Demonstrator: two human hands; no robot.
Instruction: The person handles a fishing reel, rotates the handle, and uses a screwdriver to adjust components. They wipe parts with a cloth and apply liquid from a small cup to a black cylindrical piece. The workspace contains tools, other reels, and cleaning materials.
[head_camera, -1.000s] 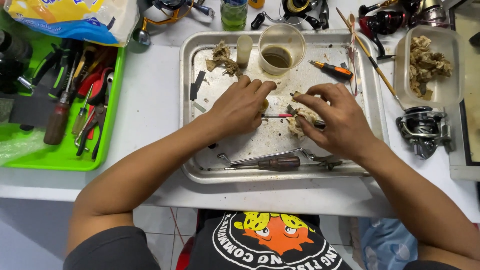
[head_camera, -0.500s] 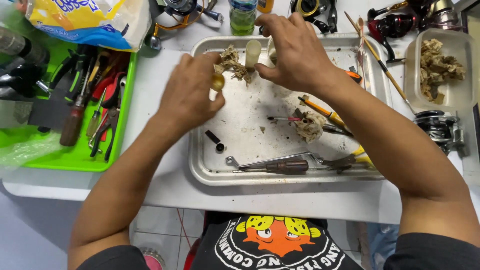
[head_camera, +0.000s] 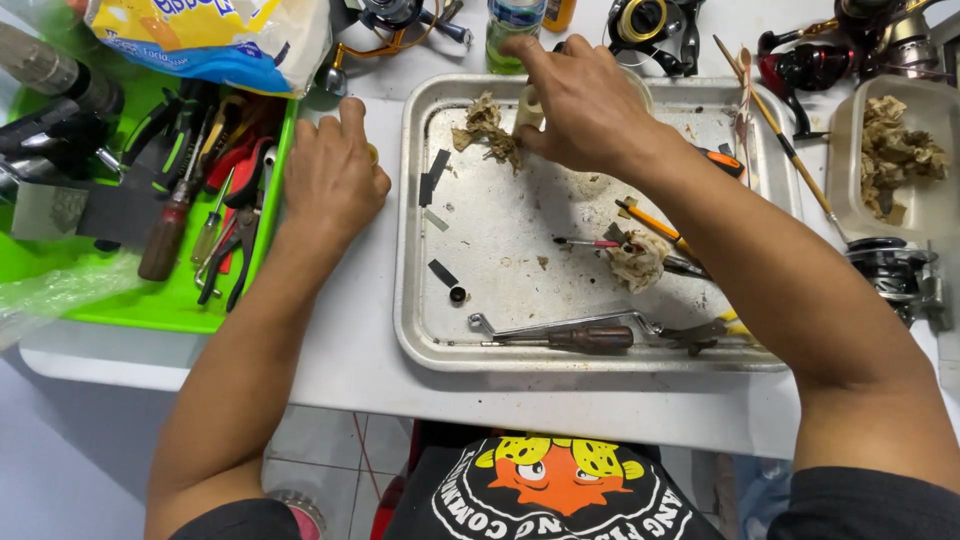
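Note:
My left hand (head_camera: 335, 175) rests on the white table between the green tool tray (head_camera: 150, 305) and the metal tray (head_camera: 412, 250). Its fingers are curled around a small yellow part (head_camera: 372, 152) that barely shows. My right hand (head_camera: 585, 105) reaches to the far edge of the metal tray. Thumb and forefinger close on a small cream tube (head_camera: 527, 108) beside scraps of dirty rag (head_camera: 485, 130). That hand covers most of a clear cup (head_camera: 640, 85).
In the metal tray lie a brown-handled screwdriver (head_camera: 590, 340), a thin wrench (head_camera: 500, 325), a rag wad (head_camera: 640, 260), an orange-handled tool (head_camera: 655, 220) and a small black ring (head_camera: 457, 295). Fishing reels (head_camera: 900, 275) and a tub of rags (head_camera: 890, 150) stand at right.
My left hand has moved out of the metal tray to the table on its left. My right hand stays at the tray's far edge, now by the cream tube.

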